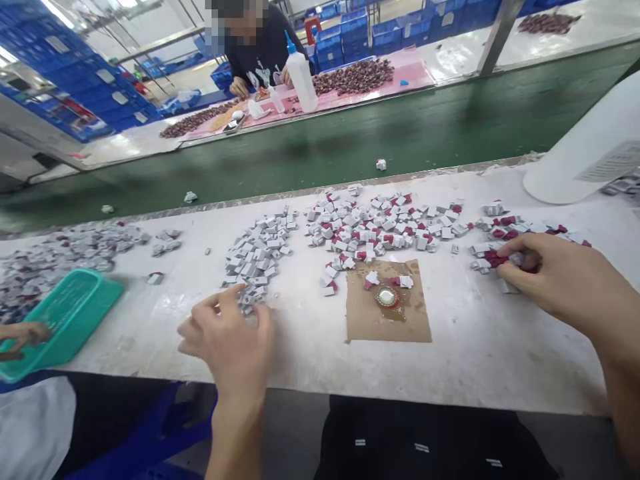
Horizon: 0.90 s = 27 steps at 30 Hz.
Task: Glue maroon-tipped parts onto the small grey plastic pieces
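Note:
My left hand (233, 337) reaches down to the near end of a pile of small light grey plastic blocks (255, 257). Its thumb and forefinger are apart, with blocks between and just beyond the tips. On the right, the fingertips of my right hand (555, 273) close on a small grey and dark red piece (495, 258) beside a group of similar pieces (505, 230). Between the hands lies a cardboard square (387, 331), bearing a small round dish (387, 297) of clear liquid and a few grey-and-red pieces (402, 281).
Behind the cardboard spreads a heap of grey-and-red pieces (370, 223). A large white bottle (590, 147) stands at the right. To the left, another person's hand (23, 337) is at a teal basket (95, 310). Across a green belt (340, 147), a person (265, 50) sits near a glue bottle (303, 80).

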Motion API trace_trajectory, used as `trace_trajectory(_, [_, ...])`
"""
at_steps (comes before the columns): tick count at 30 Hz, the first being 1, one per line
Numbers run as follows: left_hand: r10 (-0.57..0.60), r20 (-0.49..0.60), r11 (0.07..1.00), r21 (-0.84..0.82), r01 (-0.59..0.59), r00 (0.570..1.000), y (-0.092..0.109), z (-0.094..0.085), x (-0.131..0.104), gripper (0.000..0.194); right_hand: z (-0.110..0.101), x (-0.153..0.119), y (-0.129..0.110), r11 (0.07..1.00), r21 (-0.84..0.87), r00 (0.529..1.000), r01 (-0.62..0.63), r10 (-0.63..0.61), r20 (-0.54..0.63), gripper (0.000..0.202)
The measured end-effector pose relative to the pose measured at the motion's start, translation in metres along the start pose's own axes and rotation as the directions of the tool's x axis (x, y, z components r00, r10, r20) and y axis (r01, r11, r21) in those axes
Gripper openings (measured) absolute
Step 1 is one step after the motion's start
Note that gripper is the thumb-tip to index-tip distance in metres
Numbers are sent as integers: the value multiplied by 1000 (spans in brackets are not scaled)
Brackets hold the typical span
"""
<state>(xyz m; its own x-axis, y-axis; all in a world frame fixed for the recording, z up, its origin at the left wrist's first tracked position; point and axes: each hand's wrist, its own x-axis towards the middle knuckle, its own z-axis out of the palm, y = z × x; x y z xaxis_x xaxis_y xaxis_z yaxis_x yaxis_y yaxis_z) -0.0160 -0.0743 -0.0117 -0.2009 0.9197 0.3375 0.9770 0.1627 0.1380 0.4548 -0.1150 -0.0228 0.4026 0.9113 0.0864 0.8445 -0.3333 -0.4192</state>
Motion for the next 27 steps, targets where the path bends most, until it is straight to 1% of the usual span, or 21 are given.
trace_trajectory(3, [-49, 40, 997, -50, 51, 998, -15, 2, -1, 37, -6, 1, -12, 995, 21, 994, -101, 100, 43, 15])
trace_trajectory(5, [-36, 44, 993, -107, 40, 998, -17, 4, -1, 29, -11, 0, -20, 990, 19, 989, -141, 139, 59, 16])
trace_trajectory(7, [-21, 8, 990, -139, 22, 1000, -15, 5, -3, 24, -17, -3, -26, 990, 38, 991, -133, 132, 28, 17])
trace_trajectory(9, [-4, -8, 985, -173, 3, 1000, -9, 5, -8, 22, -21, -10, -30, 994, 75, 994, -83, 88, -63, 14])
trace_trajectory(10, [24, 8, 979, -202, -21, 1000, -5, 5, -11, 22, -23, -15, -34, 995, 99, 992, -32, 44, -122, 11])
trace_trajectory(12, [125, 50, 950, -294, -105, 991, 5, 5, -17, 20, -25, -28, -43, 982, 147, 970, 122, -87, -227, 5])
trace_trajectory(13, [188, 71, 925, -349, -153, 980, 11, 6, -21, 18, -24, -35, -49, 963, 171, 957, 206, -161, -242, 7])
trace_trajectory(15, [295, 109, 863, -457, -215, 949, 24, 9, -29, 16, -18, -49, -63, 912, 237, 936, 334, -293, -193, 9])
trace_trajectory(17, [335, 143, 816, -537, -212, 931, 35, 14, -35, 16, -8, -60, -74, 876, 295, 924, 382, -369, -102, 9])
trace_trajectory(19, [332, 158, 800, -569, -189, 930, 43, 16, -39, 16, 4, -67, -81, 875, 322, 926, 363, -376, -21, 9])
trace_trajectory(22, [326, 175, 814, -552, -182, 929, 46, 15, -41, 19, 13, -71, -79, 895, 335, 938, 296, -339, 75, 9])
trace_trajectory(25, [365, 206, 831, -512, -218, 908, 47, 8, -42, 24, 10, -71, -73, 891, 368, 938, 267, -328, 113, 18])
trace_trajectory(27, [376, 216, 837, -497, -229, 901, 50, 6, -42, 24, 7, -70, -70, 883, 390, 934, 263, -334, 125, 23])
